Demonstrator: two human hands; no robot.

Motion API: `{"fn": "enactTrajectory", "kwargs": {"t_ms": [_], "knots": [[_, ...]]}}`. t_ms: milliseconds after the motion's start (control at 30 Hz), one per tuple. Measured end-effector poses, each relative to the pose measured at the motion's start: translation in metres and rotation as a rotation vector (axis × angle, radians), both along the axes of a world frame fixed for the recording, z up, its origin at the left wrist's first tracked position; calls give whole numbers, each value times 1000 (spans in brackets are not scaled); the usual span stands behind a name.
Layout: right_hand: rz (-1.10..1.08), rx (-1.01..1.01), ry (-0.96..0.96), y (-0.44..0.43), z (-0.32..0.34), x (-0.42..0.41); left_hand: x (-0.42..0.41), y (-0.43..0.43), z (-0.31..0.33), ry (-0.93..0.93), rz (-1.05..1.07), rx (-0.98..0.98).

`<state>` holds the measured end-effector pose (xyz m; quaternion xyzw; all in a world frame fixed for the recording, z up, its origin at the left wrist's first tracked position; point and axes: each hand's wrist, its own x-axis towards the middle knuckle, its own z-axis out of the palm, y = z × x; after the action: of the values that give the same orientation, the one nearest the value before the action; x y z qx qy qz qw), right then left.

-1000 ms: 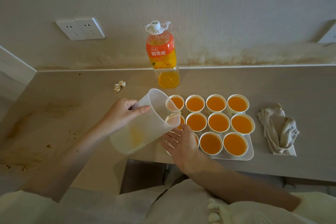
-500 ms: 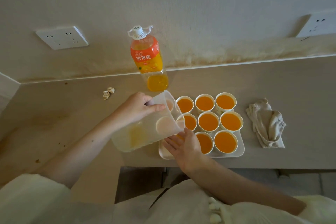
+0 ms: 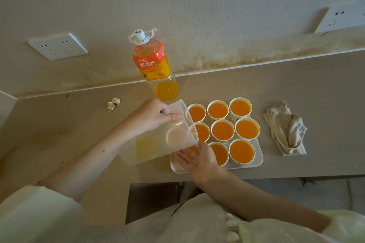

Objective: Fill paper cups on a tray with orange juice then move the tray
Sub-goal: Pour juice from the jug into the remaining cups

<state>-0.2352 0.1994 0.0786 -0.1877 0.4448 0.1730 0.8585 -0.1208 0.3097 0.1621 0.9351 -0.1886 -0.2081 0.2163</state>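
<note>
Beige counter (image 3: 296, 85) carries the tray (image 3: 258, 161) of cups (image 3: 222, 130) at centre-right. Left hand (image 3: 152, 116) grips the jug (image 3: 158, 144), which slants down-right with its lip over the front-left cup (image 3: 191, 149). Right hand (image 3: 197, 157), the nearer one, rests at that cup, though I cannot tell whether it grips.

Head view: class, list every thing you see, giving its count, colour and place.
Table: one, beige, along wall
Tray: one, white, table's near edge
Jug: one, clear, tilted over tray's left
Cups: eight plain, white, orange-filled, on tray; more may hide behind jug
Bottle: one, orange label, upright by wall
Cloth: one, beige, right of tray
Paper scraps: two, pale, left of bottle
Sockets: two, white, on wall
Left hand: grips jug
Right hand: fingers straight, under jug's rim, tray's left
</note>
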Motion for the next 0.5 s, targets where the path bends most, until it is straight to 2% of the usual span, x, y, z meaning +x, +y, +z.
{"fn": "enactTrajectory", "kwargs": {"t_ms": [500], "knots": [[-15, 89, -7, -1, -3, -2, -1, -14, 6, 17, -15, 110]]}}
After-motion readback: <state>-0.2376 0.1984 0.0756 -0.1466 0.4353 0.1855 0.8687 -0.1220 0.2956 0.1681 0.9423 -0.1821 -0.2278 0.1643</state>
